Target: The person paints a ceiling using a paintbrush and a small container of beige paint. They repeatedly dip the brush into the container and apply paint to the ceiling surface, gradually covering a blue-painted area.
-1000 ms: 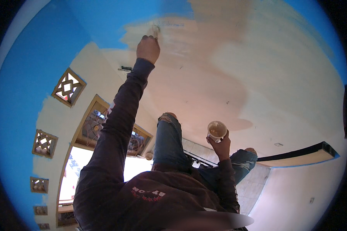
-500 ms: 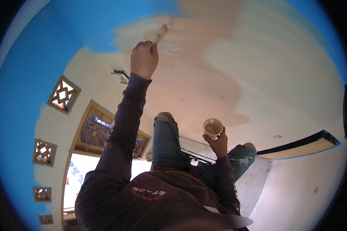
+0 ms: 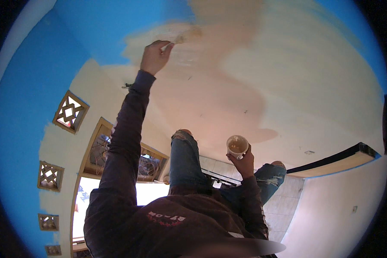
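Note:
My left hand [image 3: 155, 58] reaches up and pinches a paintbrush [image 3: 182, 40]. The brush is smeared by motion, and its bristles seem to meet the large painted surface [image 3: 202, 86]. Around it, wet-looking tan paint borders a blue area [image 3: 137, 21]. Lower and to the right, my right hand [image 3: 244, 163] is wrapped around a small whitish cup [image 3: 237, 146]. Its open mouth shows light brown liquid with paler patches inside.
At left are several patterned vent openings [image 3: 71, 112] and a wood-framed window [image 3: 103, 148]. A dark-edged ledge [image 3: 344, 161] juts out at right. My knees, in torn jeans [image 3: 185, 159], show between my arms. A small fixture [image 3: 127, 86] sits near my left wrist.
My left hand has shifted slightly left and up, and the brush has tilted closer to level. My right hand still holds the cup in nearly the same place.

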A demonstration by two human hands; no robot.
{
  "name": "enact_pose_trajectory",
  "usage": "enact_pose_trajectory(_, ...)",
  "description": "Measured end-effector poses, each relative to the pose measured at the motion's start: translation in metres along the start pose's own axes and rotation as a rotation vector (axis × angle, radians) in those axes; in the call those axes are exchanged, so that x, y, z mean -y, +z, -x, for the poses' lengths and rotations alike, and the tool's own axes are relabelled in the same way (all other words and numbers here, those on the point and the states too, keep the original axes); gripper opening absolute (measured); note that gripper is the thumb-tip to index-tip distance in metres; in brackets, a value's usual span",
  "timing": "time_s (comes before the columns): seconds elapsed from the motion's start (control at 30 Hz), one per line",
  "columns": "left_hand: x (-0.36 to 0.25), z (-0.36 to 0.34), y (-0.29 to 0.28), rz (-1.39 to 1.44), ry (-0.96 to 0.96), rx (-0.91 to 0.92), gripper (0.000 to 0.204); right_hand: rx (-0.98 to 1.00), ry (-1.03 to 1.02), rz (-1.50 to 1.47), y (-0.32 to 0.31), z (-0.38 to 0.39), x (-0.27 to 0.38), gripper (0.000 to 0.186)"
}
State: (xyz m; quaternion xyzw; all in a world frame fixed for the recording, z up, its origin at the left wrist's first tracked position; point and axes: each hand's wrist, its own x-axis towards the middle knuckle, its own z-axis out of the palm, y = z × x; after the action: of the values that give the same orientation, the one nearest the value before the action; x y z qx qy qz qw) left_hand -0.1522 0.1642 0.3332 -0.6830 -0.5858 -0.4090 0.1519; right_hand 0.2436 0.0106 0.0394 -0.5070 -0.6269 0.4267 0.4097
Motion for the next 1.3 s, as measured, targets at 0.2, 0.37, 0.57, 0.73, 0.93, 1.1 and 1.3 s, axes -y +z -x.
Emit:
enact_pose_trajectory(0.2,0.092,0.004,-0.050,-0.132,-0.195,0.013,0.030,-0.003,0.032,-0.002,-0.001,0.000,0.001,0.084)
enact_pose_trajectory(0.37,0.166,0.008,-0.080,-0.243,-0.154,-0.051,0.032,0.017,0.026,-0.006,0.002,0.000,-0.001,0.085)
enact_pose_trajectory(0.57,0.220,0.013,-0.108,-0.355,-0.181,-0.073,0.032,-0.022,-0.030,0.053,0.008,0.000,-0.012,0.079)
enact_pose_trajectory(0.73,0.247,0.012,-0.117,-0.523,-0.200,-0.075,0.030,-0.030,0.002,0.047,0.004,0.002,-0.011,0.078)
enact_pose_trajectory(0.93,0.275,0.025,-0.130,-0.652,-0.328,-0.115,0.028,-0.038,-0.017,0.038,0.005,0.001,-0.012,0.077)
enact_pose_trajectory(1.1,0.256,0.036,-0.108,-0.705,-0.352,-0.173,0.028,-0.019,-0.007,0.038,0.007,0.000,-0.017,0.078)
enact_pose_trajectory(1.3,0.175,0.016,-0.052,-0.614,-0.292,-0.123,0.030,0.002,-0.044,0.057,0.008,0.001,-0.011,0.078)
